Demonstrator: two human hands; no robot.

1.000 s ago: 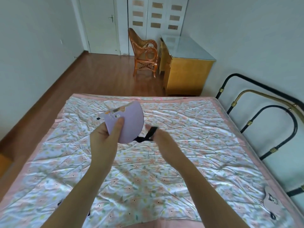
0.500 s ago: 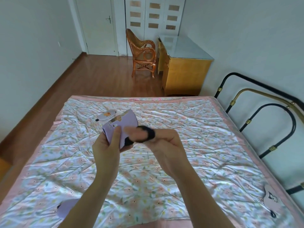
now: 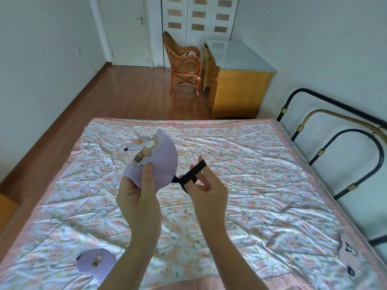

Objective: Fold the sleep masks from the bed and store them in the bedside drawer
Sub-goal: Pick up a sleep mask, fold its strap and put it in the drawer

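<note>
Lilac fabric sleep mask lies by the bed's near left edge; I see a pale grey mask toward the far left corner. My left hand pinches a folded purple mask with a bear print, thumb on front. My right hand has fingers hooked through its black elastic strap, stretching it. A pink mask rests at the near right edge.

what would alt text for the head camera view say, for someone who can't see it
Over a floral-quilted bed, the left hand grips a folded purple sleep mask while the right hand stretches its black strap. Three more masks lie on the quilt.
</note>
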